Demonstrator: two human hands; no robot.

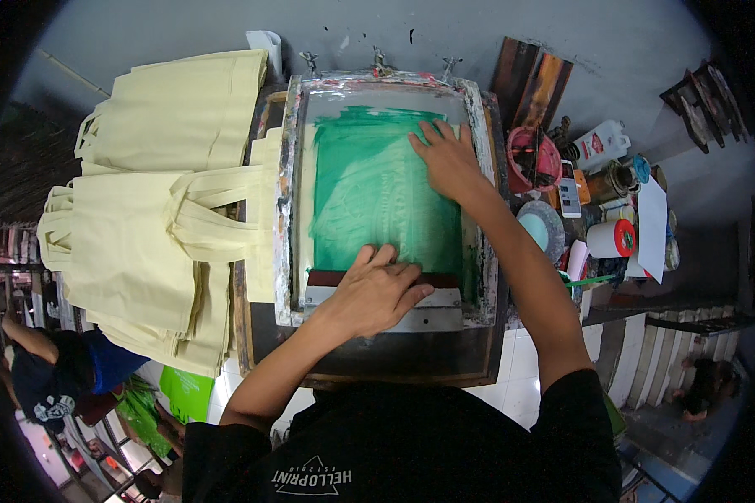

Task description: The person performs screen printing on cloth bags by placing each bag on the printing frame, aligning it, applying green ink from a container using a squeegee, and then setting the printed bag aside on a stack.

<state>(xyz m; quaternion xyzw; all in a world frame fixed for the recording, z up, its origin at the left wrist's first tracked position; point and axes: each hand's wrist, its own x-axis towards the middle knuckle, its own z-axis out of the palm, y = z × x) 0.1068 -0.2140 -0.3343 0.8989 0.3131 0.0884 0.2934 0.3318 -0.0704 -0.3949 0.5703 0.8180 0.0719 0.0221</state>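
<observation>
Left hand (369, 293) holds one squeegee (439, 312), right hand (451, 164) on one screen (369, 184)

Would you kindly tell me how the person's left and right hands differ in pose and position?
The left hand bends its fingers over the squeegee; the right hand spreads its over the green screen. The left hand is near the screen's near end; the right hand, toward its far right corner. Both are bare.

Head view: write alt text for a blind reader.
Left hand on a squeegee at the near end of a green-inked printing screen, right hand spread over its far right; cream tote bags stacked to the left.
</observation>
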